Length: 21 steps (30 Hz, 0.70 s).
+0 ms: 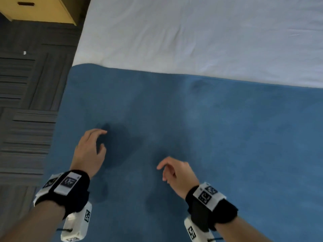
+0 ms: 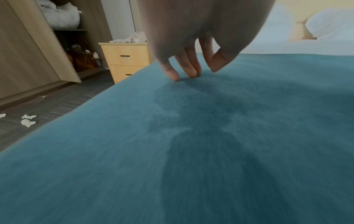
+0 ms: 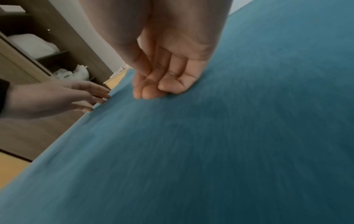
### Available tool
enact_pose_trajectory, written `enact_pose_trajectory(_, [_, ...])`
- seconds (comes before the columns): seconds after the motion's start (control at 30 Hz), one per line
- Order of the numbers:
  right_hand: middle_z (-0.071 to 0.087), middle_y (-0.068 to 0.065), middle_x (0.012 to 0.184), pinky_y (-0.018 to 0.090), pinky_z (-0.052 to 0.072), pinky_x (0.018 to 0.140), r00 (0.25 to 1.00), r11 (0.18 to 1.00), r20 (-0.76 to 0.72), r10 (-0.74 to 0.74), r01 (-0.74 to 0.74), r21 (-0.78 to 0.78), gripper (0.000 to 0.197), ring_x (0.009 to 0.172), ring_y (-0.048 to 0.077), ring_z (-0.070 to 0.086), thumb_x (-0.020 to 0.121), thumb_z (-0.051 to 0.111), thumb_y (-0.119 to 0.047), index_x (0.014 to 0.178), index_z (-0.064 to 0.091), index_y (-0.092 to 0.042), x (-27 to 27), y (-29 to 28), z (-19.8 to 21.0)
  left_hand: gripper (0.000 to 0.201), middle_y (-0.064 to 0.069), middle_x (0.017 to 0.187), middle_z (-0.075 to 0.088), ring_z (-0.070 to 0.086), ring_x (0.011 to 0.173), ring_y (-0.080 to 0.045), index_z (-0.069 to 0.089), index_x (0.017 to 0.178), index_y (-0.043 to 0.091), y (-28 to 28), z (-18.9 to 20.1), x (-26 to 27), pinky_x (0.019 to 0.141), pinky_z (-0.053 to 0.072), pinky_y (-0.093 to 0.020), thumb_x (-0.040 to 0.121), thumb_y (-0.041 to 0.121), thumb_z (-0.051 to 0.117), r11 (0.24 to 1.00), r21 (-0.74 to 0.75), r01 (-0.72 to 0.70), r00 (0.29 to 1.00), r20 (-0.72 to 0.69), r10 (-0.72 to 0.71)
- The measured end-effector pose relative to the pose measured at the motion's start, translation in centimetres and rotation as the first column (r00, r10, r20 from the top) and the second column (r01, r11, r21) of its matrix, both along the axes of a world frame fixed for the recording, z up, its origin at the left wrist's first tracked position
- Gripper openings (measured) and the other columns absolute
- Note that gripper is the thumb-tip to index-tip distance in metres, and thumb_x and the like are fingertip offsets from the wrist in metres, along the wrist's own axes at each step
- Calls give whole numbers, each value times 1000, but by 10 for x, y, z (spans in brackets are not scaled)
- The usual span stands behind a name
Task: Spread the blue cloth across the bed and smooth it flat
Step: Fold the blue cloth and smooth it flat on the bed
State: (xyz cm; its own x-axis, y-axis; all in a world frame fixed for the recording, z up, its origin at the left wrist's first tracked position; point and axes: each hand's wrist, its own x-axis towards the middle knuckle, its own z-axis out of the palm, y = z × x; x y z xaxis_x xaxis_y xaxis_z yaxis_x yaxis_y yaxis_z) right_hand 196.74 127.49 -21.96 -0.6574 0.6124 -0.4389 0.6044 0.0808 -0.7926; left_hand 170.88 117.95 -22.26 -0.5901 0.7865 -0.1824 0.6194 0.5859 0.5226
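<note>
1. The cloth lies spread over the near part of the bed; its far edge runs straight across, with white sheet bare beyond it. It looks largely flat, with only faint dimples near that far edge.
2. Left hand: fingers loosely bent and pointing down, tips touching or just above the cloth in the left wrist view. It grasps nothing. The posture suits stroking the nap rather than pulling.
3. Right hand: fingers together and relaxed, the tips resting on the cloth, nothing held. Judged likewise to be smoothing.
4. Both hands work close together near the cloth's left side, probably because that area carries darker brushed patches in the pile.
5. Judgement: spreading is done; only light smoothing remains.
6. Surroundings: a yellow nightstand stands beside the bed, an open wardrobe behind it, white scraps on the grey floor, and a pillow at the head.
7. Nothing lies on the cloth to hinder the hands.
</note>
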Motion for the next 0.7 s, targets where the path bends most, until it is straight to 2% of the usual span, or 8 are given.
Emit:
enact_pose_trajectory(0.07, [62,-8,61,32,51,64,999,998,31,31,-29,-56,36,57,12,59,80,37,-2,86,62,-28,10,-36,6,34,-6,105,62,60,96,-30,60,105,12,-31,6,12,89,46,-34,79,-10,54,999,33,-32,992,126,28])
enact_pose_trajectory(0.17, [65,-2,64,33,53,63,997,996,75,26,-19,-90,35,62,19,62,84,37,-3,86,61,-28,20,-75,17,38,4,81,68,63,74,-14,58,87,28,-72,16,25,71,43,-9,80,-9,54,999,-20,-47,966,254,51])
enact_pose_trajectory(0.2, [66,0,65,33,53,63,996,995,84,6,2,-102,35,62,20,62,84,37,-3,85,61,-28,22,-86,21,39,6,77,68,63,69,-10,58,84,30,-86,19,28,67,43,-8,79,-9,54,999,-40,-37,956,289,47])
enact_pose_trajectory(0.3, [66,4,63,28,54,60,991,980,94,-91,106,-167,38,57,16,61,81,35,1,85,63,-25,20,-115,28,42,2,71,67,60,60,-9,59,81,27,-126,27,31,69,47,-21,78,-13,49,997,-77,-32,907,417,61])
enact_pose_trajectory(0.4, [64,1,59,18,48,52,966,940,107,-235,254,-226,36,50,10,57,86,37,3,83,63,-22,4,-142,31,41,-5,68,66,60,59,-15,60,80,23,-163,30,24,63,45,-15,79,-14,44,997,-81,-5,882,470,43])
enact_pose_trajectory(0.5, [63,2,59,19,47,48,925,894,127,-357,378,-242,34,49,13,57,87,37,2,83,62,-21,-18,-172,32,36,-5,70,67,62,63,-20,60,80,23,-198,34,3,60,43,-10,83,-9,44,992,-92,81,870,492,-25])
enact_pose_trajectory(0.63, [64,-2,59,20,48,49,879,846,151,-451,476,-240,37,47,9,57,85,35,1,80,61,-25,-45,-208,32,31,1,67,66,63,64,-16,61,81,25,-230,46,-30,65,47,-20,88,-1,45,980,-87,179,870,480,-116])
enact_pose_trajectory(0.7, [63,-3,56,21,48,49,845,809,150,-512,534,-246,38,46,10,57,83,35,1,79,61,-26,-53,-221,31,29,2,68,66,63,64,-14,62,82,23,-240,48,-45,64,48,-18,89,-1,46,972,-88,217,865,479,-150])
